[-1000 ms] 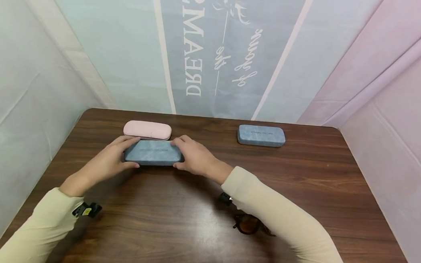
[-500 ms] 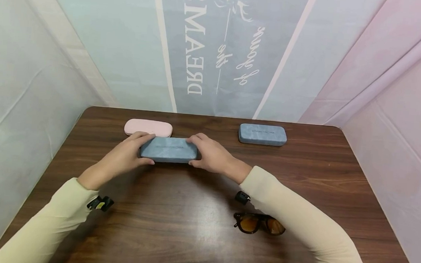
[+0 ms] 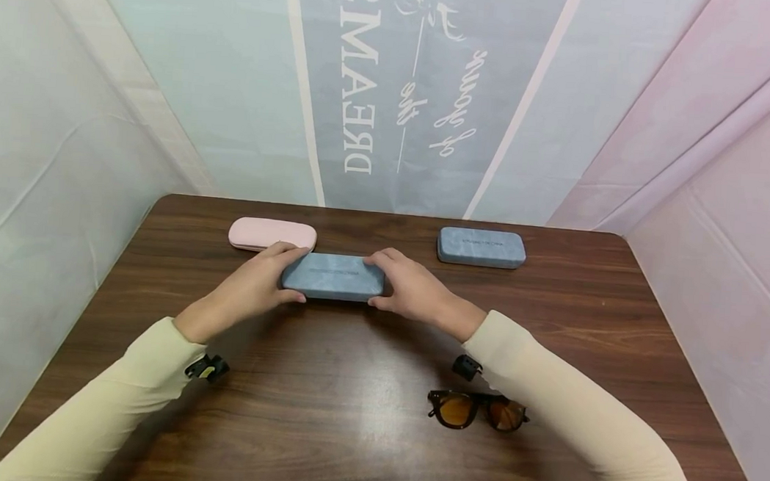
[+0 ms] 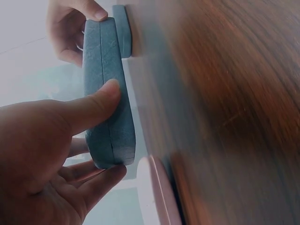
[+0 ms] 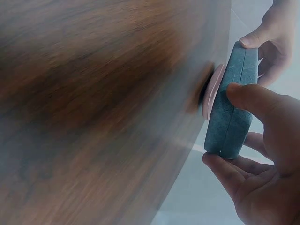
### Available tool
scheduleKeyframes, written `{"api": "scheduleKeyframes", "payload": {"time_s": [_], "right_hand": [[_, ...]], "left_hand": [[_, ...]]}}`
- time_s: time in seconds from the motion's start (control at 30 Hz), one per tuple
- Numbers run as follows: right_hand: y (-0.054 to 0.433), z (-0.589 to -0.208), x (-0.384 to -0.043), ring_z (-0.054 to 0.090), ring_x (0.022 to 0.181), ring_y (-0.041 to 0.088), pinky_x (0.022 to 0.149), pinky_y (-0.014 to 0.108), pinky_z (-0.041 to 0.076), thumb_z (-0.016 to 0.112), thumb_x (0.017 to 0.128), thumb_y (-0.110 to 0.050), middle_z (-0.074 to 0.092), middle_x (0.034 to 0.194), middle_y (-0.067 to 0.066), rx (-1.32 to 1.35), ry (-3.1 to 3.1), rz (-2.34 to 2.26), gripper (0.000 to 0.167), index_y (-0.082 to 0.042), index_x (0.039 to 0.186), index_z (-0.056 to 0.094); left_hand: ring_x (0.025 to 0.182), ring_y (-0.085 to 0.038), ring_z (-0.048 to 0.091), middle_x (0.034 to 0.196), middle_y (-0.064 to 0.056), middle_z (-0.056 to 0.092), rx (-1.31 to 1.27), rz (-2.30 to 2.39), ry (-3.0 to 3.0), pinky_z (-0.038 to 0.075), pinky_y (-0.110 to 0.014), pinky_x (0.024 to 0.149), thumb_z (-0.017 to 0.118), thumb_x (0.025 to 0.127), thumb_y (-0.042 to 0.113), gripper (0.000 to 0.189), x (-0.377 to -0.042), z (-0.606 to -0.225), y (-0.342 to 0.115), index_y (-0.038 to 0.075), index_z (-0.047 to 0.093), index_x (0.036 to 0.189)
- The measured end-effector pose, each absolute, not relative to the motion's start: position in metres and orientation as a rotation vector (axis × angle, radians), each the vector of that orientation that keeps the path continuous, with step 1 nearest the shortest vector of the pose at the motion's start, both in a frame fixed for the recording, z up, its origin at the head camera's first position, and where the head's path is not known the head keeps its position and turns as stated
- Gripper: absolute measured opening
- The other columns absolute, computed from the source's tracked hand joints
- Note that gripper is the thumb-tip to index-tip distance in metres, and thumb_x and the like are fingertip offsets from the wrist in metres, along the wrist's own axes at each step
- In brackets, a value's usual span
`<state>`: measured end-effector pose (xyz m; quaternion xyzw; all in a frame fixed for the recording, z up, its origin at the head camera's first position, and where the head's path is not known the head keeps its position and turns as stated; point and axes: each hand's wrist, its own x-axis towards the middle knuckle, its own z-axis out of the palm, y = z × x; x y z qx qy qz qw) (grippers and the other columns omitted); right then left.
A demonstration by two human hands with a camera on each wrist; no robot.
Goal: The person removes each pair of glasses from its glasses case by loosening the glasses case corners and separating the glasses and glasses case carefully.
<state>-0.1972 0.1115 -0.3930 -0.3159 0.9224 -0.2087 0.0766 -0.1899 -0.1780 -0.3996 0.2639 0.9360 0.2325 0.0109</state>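
A blue glasses case (image 3: 333,278) with its lid closed is held level between both hands, above the table. My left hand (image 3: 256,284) grips its left end, thumb along the front side and fingers behind. At the opposite end my right hand (image 3: 415,288) pinches it the same way. Seen in the left wrist view, the thumb lies across the seam of the case (image 4: 108,93), and the right wrist view shows the other thumb near that seam too. Just behind the left fingers lies a pink glasses case (image 3: 273,235).
A second blue glasses case (image 3: 481,248) lies at the back right of the wooden table (image 3: 320,428). Brown-tinted sunglasses (image 3: 477,412) rest near the right forearm, lenses toward me. Fabric curtains (image 3: 236,77) hang behind the table and along both sides.
Both hands have carried the blue case to the right, from in front of the pink case toward the table's middle. The sunglasses, partly covered by the right sleeve before, now show more.
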Motion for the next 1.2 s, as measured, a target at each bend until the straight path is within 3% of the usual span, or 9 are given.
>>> {"api": "scheduleKeyframes", "payload": {"time_s": [1.2], "right_hand": [[0.177, -0.424, -0.196, 0.056, 0.126, 0.031, 0.100, 0.046, 0.049, 0.080, 0.091, -0.024, 0.051, 0.144, 0.017, -0.928, 2.768, -0.580, 0.066, -0.004, 0.145, 0.050]], "left_hand": [[0.123, -0.033, 0.058, 0.136, -0.020, 0.056, 0.805, 0.699, 2.909, 0.047, -0.045, 0.103, 0.090, 0.079, 0.029, 0.082, -0.198, -0.433, -0.111, -0.002, 0.052, 0.145]]}}
